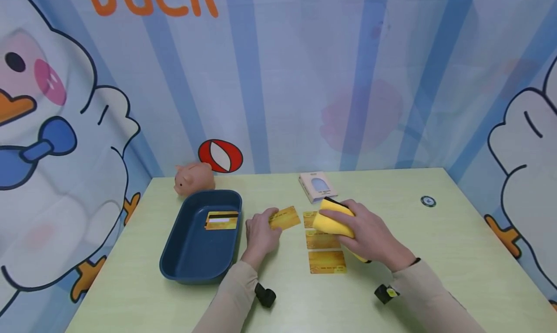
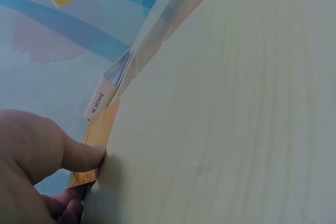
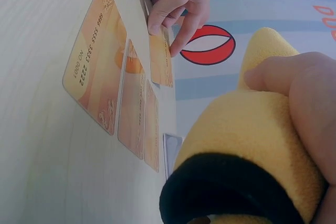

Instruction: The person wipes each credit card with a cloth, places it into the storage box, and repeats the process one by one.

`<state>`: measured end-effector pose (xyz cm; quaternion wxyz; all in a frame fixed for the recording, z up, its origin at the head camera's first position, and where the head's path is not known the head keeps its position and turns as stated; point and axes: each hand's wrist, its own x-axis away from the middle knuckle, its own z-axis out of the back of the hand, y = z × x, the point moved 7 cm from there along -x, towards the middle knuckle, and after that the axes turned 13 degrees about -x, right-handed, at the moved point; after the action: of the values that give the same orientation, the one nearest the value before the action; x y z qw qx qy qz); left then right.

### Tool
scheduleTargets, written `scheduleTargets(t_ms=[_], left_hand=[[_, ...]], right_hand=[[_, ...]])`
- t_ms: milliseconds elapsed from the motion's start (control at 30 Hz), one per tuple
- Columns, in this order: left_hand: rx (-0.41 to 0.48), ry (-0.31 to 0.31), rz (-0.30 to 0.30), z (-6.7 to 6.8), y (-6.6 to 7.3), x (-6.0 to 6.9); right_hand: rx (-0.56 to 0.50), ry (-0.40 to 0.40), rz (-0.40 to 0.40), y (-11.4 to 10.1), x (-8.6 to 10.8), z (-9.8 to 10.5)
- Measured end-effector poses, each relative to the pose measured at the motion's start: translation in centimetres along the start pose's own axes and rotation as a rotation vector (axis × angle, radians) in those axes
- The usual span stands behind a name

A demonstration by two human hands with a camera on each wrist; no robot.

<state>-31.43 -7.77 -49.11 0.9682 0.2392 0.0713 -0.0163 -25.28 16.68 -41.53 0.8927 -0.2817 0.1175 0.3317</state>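
Between thumb and fingers, my left hand (image 1: 262, 234) pinches a gold bank card (image 1: 285, 218), just right of the blue tray. The left wrist view shows the thumb on the card's face, close to the tabletop. My right hand (image 1: 370, 229) grips a folded yellow cloth (image 1: 332, 222) with a black edge, raised over a column of gold cards. The nearest card (image 1: 327, 262) lies flat with its printed side up; the middle card (image 1: 323, 239) and the far card (image 1: 309, 219) are partly covered by the cloth. Embossed digits show on one card (image 3: 97, 56) in the right wrist view.
The blue tray (image 1: 167, 255) at the left holds one gold card (image 1: 222, 220), its dark stripe facing up. Behind the tray stands a pink piggy bank (image 1: 194, 178). A small pale box (image 1: 317, 186) lies at the back, and a round chip (image 1: 428, 201) at the right.
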Motion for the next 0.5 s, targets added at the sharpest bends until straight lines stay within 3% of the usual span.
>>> scheduleTargets(t_ms=[200,500], left_hand=[[0.026,0.002,0.015,0.25,0.13,0.06],[0.191,-0.008,0.063,0.83,0.05,0.24]], right_hand=[[-0.007,-0.005,-0.009,0.07,0.05,-0.03],[-0.005,-0.004,-0.02,0.16,0.07,0.02]])
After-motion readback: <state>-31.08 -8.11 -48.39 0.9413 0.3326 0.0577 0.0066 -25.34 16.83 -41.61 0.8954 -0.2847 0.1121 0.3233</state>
